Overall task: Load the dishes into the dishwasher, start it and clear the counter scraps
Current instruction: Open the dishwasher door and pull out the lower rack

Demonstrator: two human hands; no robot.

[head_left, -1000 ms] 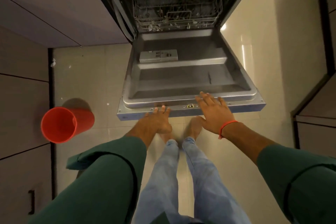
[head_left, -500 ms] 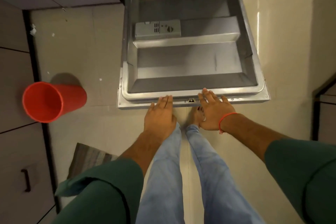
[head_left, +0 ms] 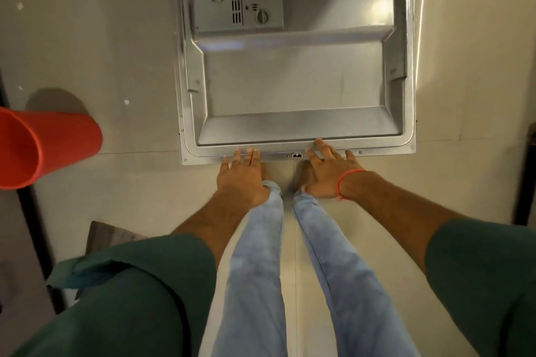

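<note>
While the dishwasher door (head_left: 295, 78) is lying fully open and flat, the left hand (head_left: 242, 175) and right hand (head_left: 326, 174) are both resting straight, spread fingers on its near edge, holding nothing. A detergent dispenser (head_left: 238, 12) is sitting on the door's far left part, and a red bucket (head_left: 43, 148) is standing on the floor well to the door's left.

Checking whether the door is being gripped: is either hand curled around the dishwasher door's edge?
No: the left hand and right hand lie with straight fingers on the dishwasher door front edge.
</note>
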